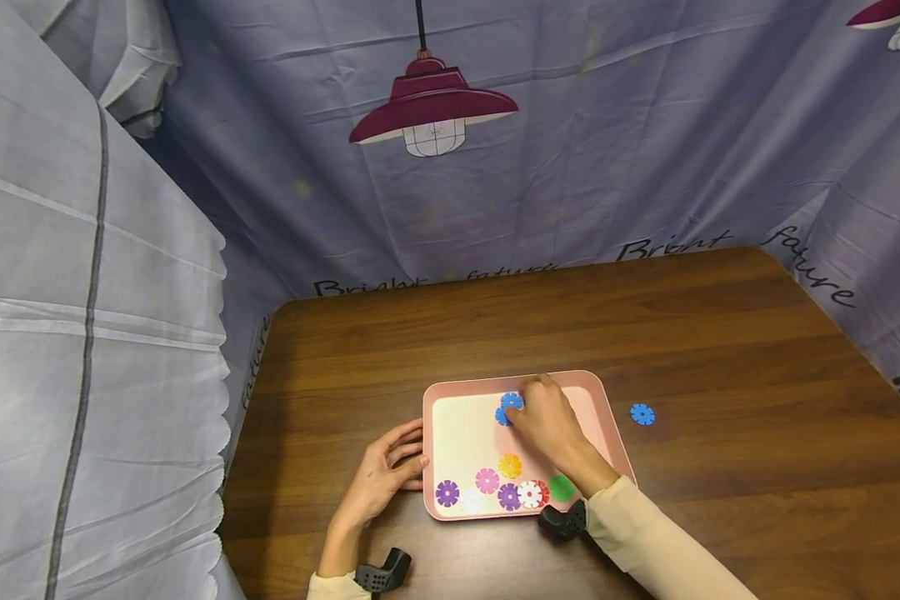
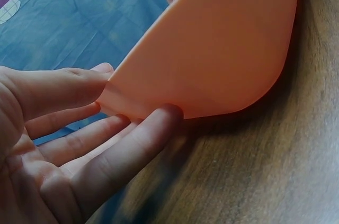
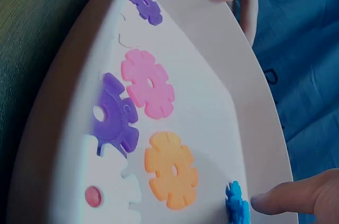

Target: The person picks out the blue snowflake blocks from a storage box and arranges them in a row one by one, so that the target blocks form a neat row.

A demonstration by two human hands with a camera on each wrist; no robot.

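A pink tray (image 1: 615,429) with a pale floor holds notched, flower-like plastic discs. My left hand (image 1: 392,468) grips its left side, thumb at the rim and fingers along the outer wall (image 2: 212,54). My right hand (image 1: 551,421) is over the tray's far part, pinching two overlapping blue discs (image 1: 510,402). In the right wrist view the blue discs (image 3: 236,203) appear nearly edge-on, with one fingertip right at them; the other fingers are out of that frame. Nearer lie an orange disc (image 3: 172,171), a pink disc (image 3: 148,83) and purple discs (image 3: 117,115).
A single blue disc (image 1: 642,414) lies on the wooden table (image 1: 735,358), right of the tray. Along the tray's near edge are white (image 1: 529,494), red and green discs (image 1: 561,488). A printed curtain (image 1: 570,183) hangs behind the table and a pale one (image 1: 150,375) on the left.
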